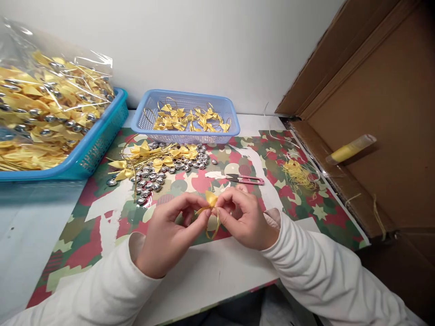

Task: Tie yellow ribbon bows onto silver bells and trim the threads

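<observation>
— What do the two hands have between them?

— A small yellow satin ribbon bow (211, 198) with a thin gold wire loop (213, 226) hanging under it. The left hand (169, 235) pinches it narrow from one side, thumb and forefinger closed on the wire just below the bow. The right hand (243, 222) does the same from the other side, its grip closed on the bow's edge. The fingertips of both hands nearly meet around it.

— And where is that above the surface?

— Held just over the tabletop (210, 271), above the near edge of a red, green and cream patterned paper sheet (102, 217).

— What lies beyond the grip?

— Just past the right hand's knuckles, a pair of small pink-handled thread snips (245, 179) lies flat on the sheet. Further out from the left hand there is a heap of silver oval beads (152, 179) mixed with loose yellow bows on gold wires (149, 156). Behind that stands a light blue plastic mesh basket (185, 131) holding more bows.

— Anything off to the sides?

— Far out from the left hand, a teal plastic basket (98, 145) carries a clear plastic bag of bows and beads (47, 104). Out from the right hand, a tangle of yellow thread scraps (299, 174) lies on the sheet, next to a brown cardboard box (374, 136) with a yellow tube (350, 149) resting on it.
</observation>
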Motion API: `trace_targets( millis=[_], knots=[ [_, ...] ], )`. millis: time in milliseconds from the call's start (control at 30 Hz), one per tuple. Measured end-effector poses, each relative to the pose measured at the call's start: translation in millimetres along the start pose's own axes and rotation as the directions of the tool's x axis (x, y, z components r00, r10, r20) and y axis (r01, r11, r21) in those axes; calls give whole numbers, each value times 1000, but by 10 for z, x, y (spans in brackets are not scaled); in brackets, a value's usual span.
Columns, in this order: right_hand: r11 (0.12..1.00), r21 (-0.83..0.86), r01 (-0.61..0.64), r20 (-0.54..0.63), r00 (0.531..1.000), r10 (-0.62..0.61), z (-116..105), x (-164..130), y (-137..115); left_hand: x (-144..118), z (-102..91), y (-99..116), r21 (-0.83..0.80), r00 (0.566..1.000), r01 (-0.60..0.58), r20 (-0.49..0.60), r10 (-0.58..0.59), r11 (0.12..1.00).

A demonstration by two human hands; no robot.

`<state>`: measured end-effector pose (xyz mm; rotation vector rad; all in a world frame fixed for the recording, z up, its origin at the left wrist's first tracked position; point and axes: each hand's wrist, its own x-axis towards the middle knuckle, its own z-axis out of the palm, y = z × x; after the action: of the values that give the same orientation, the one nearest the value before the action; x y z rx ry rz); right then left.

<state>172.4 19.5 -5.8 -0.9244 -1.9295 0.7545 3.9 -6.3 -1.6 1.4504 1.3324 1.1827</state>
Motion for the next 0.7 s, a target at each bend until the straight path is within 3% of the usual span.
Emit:
trace_targets(
  millis=[200, 333, 567, 700],
  knots=[
    [969, 214, -127, -74, 987, 146, -16, 11, 56, 46, -1, 57, -294, 964, 266, 87, -251, 918],
    [953, 263, -151, -82, 981, 178, -39, 23, 112, 57, -16, 44, -412, 932, 361, 148, -330, 837],
    [973, 229, 34, -87, 996, -14, -34, 55, 114, 59, -12, 0, -371, 925, 374, 210, -316, 850],
    [980, 192, 51, -55, 998, -41, -23, 63, 117, 59, -5, 5, -328, 921, 374, 238, -307, 867]
  ],
)
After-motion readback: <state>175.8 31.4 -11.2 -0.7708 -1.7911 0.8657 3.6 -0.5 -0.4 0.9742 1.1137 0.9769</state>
